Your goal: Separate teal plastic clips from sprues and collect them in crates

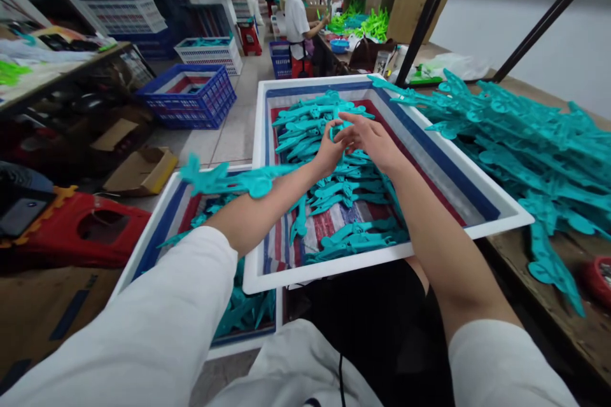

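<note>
In the head view my left hand [330, 151] is above the pile in a white-rimmed crate [482, 229], its fingers closed round a teal plastic piece [338, 130]. My right hand [375, 141] meets it from the right, fingers bent at the same piece; its fingertips are partly hidden. Below both hands, long teal plastic pieces [351, 191] lie in rows on a striped red, white and blue lining. One blurred teal piece [226, 179] appears beside my left forearm; whether it touches the arm I cannot tell.
A second lined crate [143, 261] with teal pieces stands lower left. Teal pieces [520, 140] are heaped on the right-hand table, near a red bowl [602, 276]. Blue basket [191, 98] and red stool [95, 229] stand left. A co-worker [296, 19] sits ahead by bright green parts.
</note>
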### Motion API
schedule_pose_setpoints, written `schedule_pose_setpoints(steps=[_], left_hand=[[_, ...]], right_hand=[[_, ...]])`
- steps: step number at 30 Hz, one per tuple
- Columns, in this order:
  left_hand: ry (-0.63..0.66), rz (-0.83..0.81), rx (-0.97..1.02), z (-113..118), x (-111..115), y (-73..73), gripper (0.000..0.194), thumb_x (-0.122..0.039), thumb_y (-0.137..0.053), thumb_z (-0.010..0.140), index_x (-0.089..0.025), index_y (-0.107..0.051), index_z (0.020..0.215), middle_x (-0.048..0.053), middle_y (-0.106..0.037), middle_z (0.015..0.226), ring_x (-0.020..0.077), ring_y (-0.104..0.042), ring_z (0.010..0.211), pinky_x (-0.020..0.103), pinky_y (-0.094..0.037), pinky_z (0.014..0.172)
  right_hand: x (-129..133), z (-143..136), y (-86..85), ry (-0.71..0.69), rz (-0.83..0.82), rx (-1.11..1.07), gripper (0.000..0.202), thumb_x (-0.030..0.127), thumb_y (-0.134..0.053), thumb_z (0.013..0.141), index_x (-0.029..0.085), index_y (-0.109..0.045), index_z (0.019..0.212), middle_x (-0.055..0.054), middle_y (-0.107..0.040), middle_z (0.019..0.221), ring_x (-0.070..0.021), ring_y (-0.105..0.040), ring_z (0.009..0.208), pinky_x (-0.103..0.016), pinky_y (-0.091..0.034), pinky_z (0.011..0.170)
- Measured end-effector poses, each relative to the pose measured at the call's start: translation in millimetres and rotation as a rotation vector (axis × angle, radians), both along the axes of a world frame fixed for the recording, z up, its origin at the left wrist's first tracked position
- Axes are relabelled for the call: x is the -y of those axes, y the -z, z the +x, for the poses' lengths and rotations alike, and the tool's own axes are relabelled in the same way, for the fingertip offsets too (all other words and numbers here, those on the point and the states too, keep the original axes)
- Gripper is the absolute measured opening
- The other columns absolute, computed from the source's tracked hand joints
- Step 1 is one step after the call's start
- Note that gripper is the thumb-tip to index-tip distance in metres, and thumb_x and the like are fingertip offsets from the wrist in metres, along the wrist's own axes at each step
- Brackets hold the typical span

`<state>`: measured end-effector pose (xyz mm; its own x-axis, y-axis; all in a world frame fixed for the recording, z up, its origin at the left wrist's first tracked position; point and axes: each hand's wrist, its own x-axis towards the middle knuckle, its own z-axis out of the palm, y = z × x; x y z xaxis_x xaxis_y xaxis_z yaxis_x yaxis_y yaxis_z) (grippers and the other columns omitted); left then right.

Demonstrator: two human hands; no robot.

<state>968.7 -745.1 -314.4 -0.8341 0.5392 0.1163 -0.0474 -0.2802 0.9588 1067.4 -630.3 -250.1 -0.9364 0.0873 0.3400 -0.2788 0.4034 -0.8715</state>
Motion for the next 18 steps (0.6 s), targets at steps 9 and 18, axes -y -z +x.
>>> schedule_pose_setpoints(steps=[9, 18], left_hand=[[0.094, 0.349, 0.252, 4.9, 16.8, -36.9, 0.066, -0.018, -0.082, 0.108, -0.041, -0.063, 0.166, 0.000, -0.082, 0.129, 0.0298, -0.083, 0.136, 0.046, -0.072, 0.116], [0.137, 0.202, 0.177, -23.1, 29.4, -31.1, 0.162, -0.001, -0.091, 0.082, -0.067, 0.006, 0.194, 0.001, -0.069, 0.175, 0.0241, -0.085, 0.131, 0.062, -0.070, 0.126]], right_hand=[[-50.0, -28.2, 38.6, 0.163, 0.419, -0.139, 0.073, 0.065, -0.085, 0.102, 0.022, -0.081, 0.162, -0.017, -0.082, 0.155, -0.0460, -0.074, 0.150, -0.067, -0.057, 0.136], [-108.8, -41.0, 32.6, 0.440, -0.223, -0.271, 0.078, 0.093, -0.043, 0.117, 0.027, -0.078, 0.141, -0.017, -0.081, 0.143, -0.0375, -0.084, 0.137, -0.062, -0.073, 0.112]])
